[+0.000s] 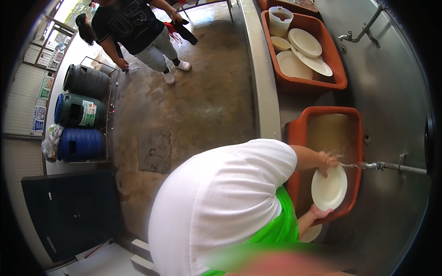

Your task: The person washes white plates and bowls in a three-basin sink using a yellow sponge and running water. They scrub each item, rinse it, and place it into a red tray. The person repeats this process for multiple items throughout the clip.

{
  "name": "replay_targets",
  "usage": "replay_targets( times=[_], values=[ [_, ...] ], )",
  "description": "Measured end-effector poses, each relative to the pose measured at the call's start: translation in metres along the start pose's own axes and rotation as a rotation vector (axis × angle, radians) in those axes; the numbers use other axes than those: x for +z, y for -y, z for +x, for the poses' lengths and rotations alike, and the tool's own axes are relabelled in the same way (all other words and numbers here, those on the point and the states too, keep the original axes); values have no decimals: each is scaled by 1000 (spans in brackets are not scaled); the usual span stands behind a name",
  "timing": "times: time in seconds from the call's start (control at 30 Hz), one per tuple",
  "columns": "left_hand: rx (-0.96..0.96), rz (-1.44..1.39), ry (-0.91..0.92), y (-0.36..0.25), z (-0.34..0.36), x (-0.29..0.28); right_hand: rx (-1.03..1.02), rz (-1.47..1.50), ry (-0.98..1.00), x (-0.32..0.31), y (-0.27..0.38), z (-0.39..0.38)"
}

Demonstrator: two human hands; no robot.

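A white oval plate [329, 187] is tilted over a reddish-brown plastic basin [358, 138] in the steel sink. My left hand [326, 162] lies on its upper rim, fingers bent over the edge and slightly blurred. My right hand [318, 212] grips the lower rim, with part of the palm hidden beneath the plate. A thin stream of water from the tap [380, 165] splashes beside my left hand. Cloudy water [329, 126] fills the far part of the basin. Under my right forearm, part of another pale plate [312, 233] shows. My white sleeve and green apron cover much of the foreground.
A second reddish-brown basin [338, 85] holds stacked plates [305, 43], a bowl and a white bucket [280, 20]. Another tap [347, 36] projects above it. The sink's metal edge [268, 101] borders a wet floor. A person [133, 32] stands at upper left, near several barrels [82, 145].
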State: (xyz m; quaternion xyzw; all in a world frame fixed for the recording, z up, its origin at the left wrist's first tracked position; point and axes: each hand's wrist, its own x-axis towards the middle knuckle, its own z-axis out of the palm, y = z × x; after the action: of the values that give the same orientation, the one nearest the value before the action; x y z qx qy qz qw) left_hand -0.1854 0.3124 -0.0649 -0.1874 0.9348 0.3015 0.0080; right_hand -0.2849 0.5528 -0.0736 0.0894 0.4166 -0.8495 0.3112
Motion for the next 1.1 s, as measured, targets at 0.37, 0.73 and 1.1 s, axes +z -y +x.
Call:
replay_targets(
  times=[0.37, 0.73, 1.1],
  values=[
    [-390, -452, -105, 18, -16, -56, -54, -790, 35, -61, -54, 48],
    [288, -231, -543, -76, -122, -215, -39, -1001, 163, -43, -50, 39],
    [225, -7, -435, -81, -200, -190, -38, -1064, 322, -40, -59, 47]
  ],
)
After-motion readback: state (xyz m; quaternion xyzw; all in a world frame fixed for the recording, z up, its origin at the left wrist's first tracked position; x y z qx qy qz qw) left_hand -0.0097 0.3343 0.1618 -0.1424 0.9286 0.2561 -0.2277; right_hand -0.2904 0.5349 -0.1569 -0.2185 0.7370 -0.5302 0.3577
